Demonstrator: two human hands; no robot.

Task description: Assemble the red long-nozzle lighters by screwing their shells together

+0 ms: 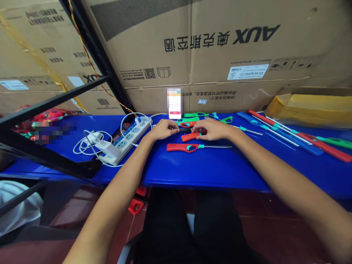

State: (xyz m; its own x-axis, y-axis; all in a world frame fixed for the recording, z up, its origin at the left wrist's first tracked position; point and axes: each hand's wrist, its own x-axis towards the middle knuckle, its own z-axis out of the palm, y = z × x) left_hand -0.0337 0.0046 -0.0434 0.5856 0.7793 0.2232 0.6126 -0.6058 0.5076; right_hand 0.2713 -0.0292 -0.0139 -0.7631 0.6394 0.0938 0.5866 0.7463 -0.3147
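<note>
In the head view, my left hand [165,129] has its fingers curled nearly closed, and the tips seem to pinch the left end of a dark tool [185,130]. The tool points right, towards my right hand [211,128]. That hand is bent, partly open, over the right end of a short red handle [189,137]; thumb and fingertips are at it, but I cannot tell whether they grip it or only rest there. The handle lies just on the near side of the tool, above the blue table [192,172].

Nearer to me, a red lighter [178,147] lies with its metal tube to the right. Green pieces [189,120] crowd the far side of my hands, close to the phone [175,104], which stands upright against the carton [206,73]. More lighters spread to the right, and the power strip [129,139] sits to the left with its loose white cables.

My worry is the tight spacing: if either wrist swings wide, it could roll the near lighter or push the green pieces into the phone and tip it. A light pinch could let the tool slip against my right fingertips. My left forearm, drifting left, could snag a cable.
</note>
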